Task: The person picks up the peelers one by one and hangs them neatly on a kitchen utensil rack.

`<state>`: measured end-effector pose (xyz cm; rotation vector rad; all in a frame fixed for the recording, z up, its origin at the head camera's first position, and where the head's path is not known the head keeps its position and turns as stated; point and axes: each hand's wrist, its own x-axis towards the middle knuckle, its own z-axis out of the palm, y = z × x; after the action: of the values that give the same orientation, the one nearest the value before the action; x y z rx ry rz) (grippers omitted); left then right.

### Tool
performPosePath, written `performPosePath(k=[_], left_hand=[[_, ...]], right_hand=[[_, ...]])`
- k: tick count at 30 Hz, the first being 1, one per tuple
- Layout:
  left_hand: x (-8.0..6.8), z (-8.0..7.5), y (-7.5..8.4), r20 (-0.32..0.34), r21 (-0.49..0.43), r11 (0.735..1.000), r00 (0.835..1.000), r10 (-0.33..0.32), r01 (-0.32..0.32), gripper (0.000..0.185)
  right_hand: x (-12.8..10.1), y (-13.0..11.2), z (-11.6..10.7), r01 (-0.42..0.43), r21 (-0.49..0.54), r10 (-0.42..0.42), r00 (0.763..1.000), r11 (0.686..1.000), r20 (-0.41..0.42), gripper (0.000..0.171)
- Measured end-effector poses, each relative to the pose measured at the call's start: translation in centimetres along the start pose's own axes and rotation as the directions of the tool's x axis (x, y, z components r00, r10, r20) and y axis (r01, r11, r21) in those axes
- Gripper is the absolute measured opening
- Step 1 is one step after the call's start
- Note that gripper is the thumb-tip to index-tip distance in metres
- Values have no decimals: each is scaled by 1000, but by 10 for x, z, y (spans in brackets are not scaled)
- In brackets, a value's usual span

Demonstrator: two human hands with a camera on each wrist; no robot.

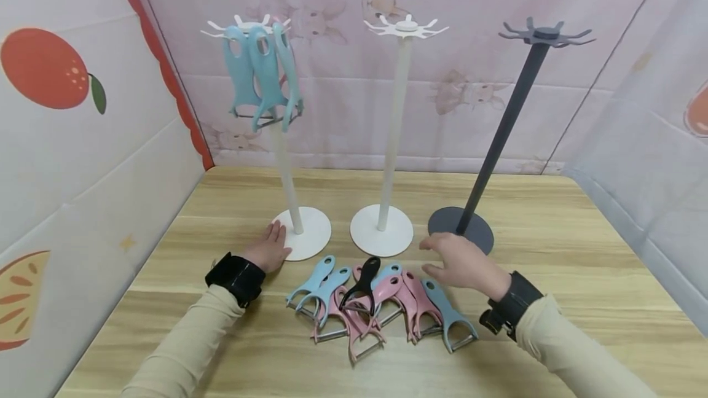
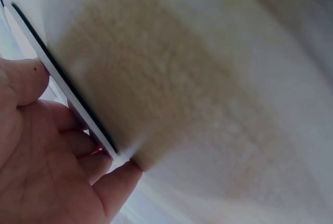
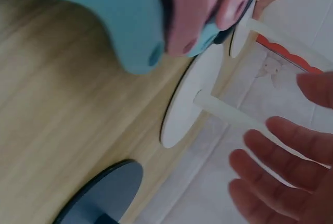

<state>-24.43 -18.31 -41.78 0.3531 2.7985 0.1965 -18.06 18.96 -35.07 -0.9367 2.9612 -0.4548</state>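
My left hand (image 1: 268, 250) rests on the round white base (image 1: 314, 239) of the left stand, fingers laid over its edge; in the left wrist view the fingertips are right at the base's rim (image 2: 67, 86). Three light blue peelers (image 1: 267, 69) hang from that stand's hooks, with a bit of pink behind them. My right hand (image 1: 461, 261) holds nothing, fingers spread loosely, above the right end of a peeler pile and near the dark stand's base (image 1: 442, 221). In the pile lie several pink peelers (image 1: 406, 300), several blue peelers (image 1: 439, 300) and a black peeler (image 1: 365, 281) on top.
Bare hooks top the middle white stand (image 1: 395, 121) and the dark grey stand (image 1: 503, 121). All three stands line the rear of the wooden table (image 1: 553, 324). Printed cloth walls (image 1: 332, 109) rise behind the table and at both sides.
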Motion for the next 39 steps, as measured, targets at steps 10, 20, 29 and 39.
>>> performPosePath(k=[10,20,29,39], left_hand=[[-1,0,-1,-10,-1,1000,1000,11,-11,58],[0,2,-3,-7,-16,1000,1000,2,-2,58],[0,4,-3,-2,-6,1000,1000,-1,1,58],[1,3,-3,-13,-8,1000,1000,-2,2,59]], right_hand=[[-32,1,22,-59,-87,78,971,994,224,44],[-42,5,35,-176,-67,187,958,982,217,38],[-40,12,42,-256,-81,266,951,963,157,44],[-16,9,26,-154,62,157,986,986,-56,39]])
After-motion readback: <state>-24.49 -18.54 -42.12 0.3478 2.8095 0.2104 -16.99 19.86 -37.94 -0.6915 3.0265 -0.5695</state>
